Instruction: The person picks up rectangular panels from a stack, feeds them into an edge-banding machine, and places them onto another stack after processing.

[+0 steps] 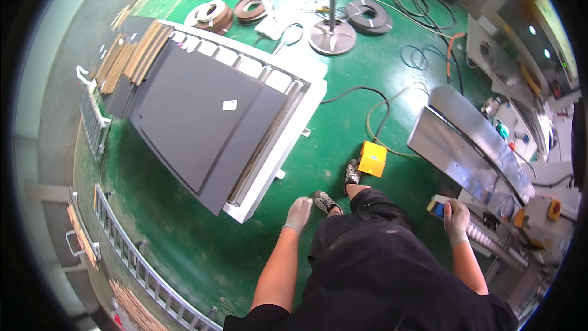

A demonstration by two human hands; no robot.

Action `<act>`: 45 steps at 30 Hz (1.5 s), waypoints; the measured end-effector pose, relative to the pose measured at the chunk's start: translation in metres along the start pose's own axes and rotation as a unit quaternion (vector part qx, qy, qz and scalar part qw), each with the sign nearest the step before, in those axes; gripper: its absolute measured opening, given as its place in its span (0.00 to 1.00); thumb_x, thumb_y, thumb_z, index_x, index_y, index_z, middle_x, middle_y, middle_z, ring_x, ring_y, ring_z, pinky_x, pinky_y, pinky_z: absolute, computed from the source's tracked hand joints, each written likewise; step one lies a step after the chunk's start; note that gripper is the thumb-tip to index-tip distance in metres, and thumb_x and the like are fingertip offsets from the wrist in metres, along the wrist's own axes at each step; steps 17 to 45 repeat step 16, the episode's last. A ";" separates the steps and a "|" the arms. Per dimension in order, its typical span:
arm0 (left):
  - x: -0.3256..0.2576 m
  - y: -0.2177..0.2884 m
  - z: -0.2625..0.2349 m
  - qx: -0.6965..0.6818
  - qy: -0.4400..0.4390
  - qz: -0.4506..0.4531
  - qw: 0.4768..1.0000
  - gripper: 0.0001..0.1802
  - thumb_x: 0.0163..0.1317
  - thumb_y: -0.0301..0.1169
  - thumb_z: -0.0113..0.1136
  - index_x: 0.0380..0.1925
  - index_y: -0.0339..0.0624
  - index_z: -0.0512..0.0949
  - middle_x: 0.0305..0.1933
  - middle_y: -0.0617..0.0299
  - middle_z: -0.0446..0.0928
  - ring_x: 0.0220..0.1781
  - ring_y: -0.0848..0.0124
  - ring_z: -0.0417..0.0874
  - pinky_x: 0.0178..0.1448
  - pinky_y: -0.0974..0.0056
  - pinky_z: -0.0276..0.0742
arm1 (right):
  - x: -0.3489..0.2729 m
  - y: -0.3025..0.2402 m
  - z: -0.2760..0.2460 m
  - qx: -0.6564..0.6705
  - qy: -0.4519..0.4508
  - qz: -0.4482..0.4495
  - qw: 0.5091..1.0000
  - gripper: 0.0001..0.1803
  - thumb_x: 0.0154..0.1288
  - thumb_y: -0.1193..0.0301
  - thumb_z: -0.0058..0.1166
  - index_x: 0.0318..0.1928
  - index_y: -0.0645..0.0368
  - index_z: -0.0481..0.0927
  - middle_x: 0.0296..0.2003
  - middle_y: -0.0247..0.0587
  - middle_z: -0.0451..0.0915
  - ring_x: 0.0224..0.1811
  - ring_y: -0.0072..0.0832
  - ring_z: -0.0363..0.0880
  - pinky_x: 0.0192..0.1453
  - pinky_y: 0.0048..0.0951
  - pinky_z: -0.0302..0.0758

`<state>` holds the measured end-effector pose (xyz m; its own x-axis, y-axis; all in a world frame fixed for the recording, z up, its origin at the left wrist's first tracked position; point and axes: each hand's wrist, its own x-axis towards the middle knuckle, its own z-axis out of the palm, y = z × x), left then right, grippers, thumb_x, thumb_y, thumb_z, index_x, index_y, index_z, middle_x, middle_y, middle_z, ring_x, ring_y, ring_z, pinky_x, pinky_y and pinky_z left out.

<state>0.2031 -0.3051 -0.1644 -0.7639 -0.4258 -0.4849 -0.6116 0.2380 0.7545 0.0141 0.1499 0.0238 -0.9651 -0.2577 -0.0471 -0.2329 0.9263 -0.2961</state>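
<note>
My left hand (299, 214), in a pale work glove, hangs beside my leg near the corner of a white roller table (315, 92). It holds nothing and its fingers look loosely stretched. Dark grey panels (190, 98) lie stacked on that table, the top one bearing a small white label (229, 105). My right hand (456, 217), also gloved, has its thumb apart from the fingers and appears to hold nothing. It is beside the machine, close to a small blue and yellow part (437, 208); whether they touch cannot be told.
A yellow foot pedal (372, 159) lies by my shoe, its cable running over the green floor. The machine's metal cover (453, 141) stands at right. Farther off are edge-band rolls (369, 16) and a round stand base (332, 38). A metal roller rack (141, 263) lies at lower left.
</note>
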 end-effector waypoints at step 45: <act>-0.038 -0.042 -0.152 0.085 0.144 -0.199 0.966 0.29 0.64 0.53 0.53 0.48 0.37 0.82 0.54 0.38 0.79 0.61 0.50 0.78 0.67 0.53 0.68 | 0.155 -0.180 0.061 0.118 -0.354 -0.155 0.915 0.20 0.65 0.53 0.54 0.41 0.58 0.84 0.39 0.50 0.84 0.45 0.47 0.83 0.50 0.45 0.77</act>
